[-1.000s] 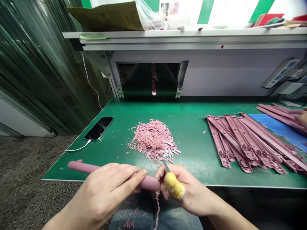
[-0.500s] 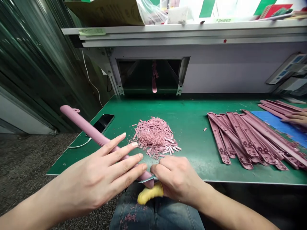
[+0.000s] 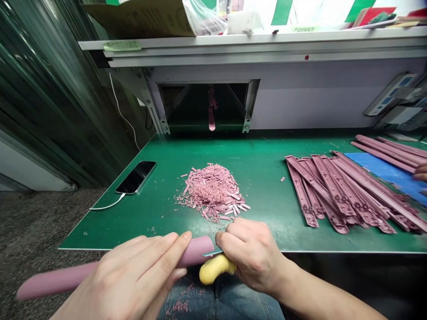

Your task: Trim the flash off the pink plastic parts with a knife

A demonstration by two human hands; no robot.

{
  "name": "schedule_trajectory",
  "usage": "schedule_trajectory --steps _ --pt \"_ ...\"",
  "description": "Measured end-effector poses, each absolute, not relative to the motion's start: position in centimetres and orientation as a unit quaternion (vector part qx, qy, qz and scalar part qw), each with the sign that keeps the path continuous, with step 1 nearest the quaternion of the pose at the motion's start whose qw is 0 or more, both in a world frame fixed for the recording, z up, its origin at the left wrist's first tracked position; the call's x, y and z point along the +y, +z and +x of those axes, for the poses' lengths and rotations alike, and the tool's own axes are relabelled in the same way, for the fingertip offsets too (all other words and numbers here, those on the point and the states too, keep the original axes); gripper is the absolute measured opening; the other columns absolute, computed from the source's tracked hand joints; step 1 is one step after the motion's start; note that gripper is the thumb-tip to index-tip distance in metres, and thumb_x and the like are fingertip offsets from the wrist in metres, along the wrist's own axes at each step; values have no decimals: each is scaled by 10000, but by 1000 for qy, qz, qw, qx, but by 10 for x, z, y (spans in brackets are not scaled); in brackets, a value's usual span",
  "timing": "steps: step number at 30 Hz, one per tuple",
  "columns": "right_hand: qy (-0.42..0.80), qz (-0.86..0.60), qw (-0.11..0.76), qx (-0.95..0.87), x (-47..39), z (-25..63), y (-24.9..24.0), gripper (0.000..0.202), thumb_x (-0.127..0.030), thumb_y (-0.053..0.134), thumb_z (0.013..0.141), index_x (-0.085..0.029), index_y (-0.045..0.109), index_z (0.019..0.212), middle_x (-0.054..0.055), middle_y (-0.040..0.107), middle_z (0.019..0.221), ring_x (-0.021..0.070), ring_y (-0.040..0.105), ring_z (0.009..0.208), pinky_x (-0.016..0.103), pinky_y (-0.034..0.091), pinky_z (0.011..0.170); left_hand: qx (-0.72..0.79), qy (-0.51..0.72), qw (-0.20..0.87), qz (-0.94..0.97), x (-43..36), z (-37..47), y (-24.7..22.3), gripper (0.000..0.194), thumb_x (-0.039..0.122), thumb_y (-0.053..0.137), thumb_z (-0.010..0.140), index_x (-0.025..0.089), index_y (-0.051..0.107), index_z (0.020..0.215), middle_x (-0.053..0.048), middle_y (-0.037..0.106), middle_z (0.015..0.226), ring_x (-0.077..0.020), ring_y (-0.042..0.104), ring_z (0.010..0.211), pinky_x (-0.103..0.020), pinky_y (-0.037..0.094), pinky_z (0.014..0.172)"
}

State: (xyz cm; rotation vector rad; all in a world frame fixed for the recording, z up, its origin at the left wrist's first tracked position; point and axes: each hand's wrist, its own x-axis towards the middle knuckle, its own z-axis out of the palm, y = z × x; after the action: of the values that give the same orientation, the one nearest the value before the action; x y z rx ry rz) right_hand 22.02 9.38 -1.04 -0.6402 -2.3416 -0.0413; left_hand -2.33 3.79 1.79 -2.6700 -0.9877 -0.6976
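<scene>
My left hand [image 3: 143, 271] is wrapped over a long pink plastic strip [image 3: 60, 280], which lies nearly level across my lap at the table's front edge. In my closed right hand [image 3: 255, 249] is a thin blade [image 3: 213, 252], its handle hidden by the fingers. The blade meets the strip's right end. A yellow finger cot [image 3: 216, 269] covers the thumb of that hand, just below the blade. Beyond both hands a heap of pink shavings and small cut pieces [image 3: 213, 191] rests on the green table [image 3: 267, 178].
Several pink strips [image 3: 336, 191] are piled at the right, beside a blue sheet [image 3: 373, 171]. Another person's hand [image 3: 420, 172] shows at the right edge. A phone [image 3: 136, 178] with a white cable lies at the left. Behind is an opening with a belt [image 3: 187, 120], under a shelf [image 3: 233, 46].
The strip has swung from a steep slant to nearly level, its far end dropping left. My left hand has turned and closed around it. The other person's hand has drawn back right.
</scene>
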Motion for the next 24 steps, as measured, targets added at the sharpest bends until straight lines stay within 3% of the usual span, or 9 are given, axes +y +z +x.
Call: schedule_trajectory --steps 4,9,14,20,24 --pt "-4 -261 350 -900 92 220 -11 579 -379 179 1031 -169 506 602 11 441 551 137 327 508 304 198 501 -369 -242 103 -892 29 -16 13 538 120 620 808 157 510 1333 -71 675 1206 -224 645 1060 -307 531 915" --pt "-16 -275 347 -897 92 218 -18 504 -275 248 1014 -167 527 608 15 450 554 142 343 514 308 187 501 -391 -266 51 -879 29 -7 11 531 136 608 820 129 485 1337 -78 659 1229 -202 653 1058 -247 547 897" --pt "-13 -325 370 -870 97 213 -22 487 -439 335 995 -167 570 666 7 469 566 135 384 517 295 195 493 -420 -270 24 -866 31 0 10 507 195 562 865 142 461 1360 -50 657 1237 -165 667 1032 -208 527 915" --pt "-32 -315 366 -875 98 209 -28 427 -243 335 982 -177 491 590 2 436 553 132 343 522 292 185 506 -471 -270 6 -840 29 5 6 506 274 580 861 185 484 1349 -39 669 1217 -167 693 972 -194 541 869" --pt "21 -284 361 -888 102 213 -31 420 -317 385 977 -180 527 607 -8 447 549 127 340 513 287 188 490 -474 -245 -75 -843 35 -2 6 565 257 578 863 227 422 1405 -56 668 1218 -189 689 981 -223 559 845"
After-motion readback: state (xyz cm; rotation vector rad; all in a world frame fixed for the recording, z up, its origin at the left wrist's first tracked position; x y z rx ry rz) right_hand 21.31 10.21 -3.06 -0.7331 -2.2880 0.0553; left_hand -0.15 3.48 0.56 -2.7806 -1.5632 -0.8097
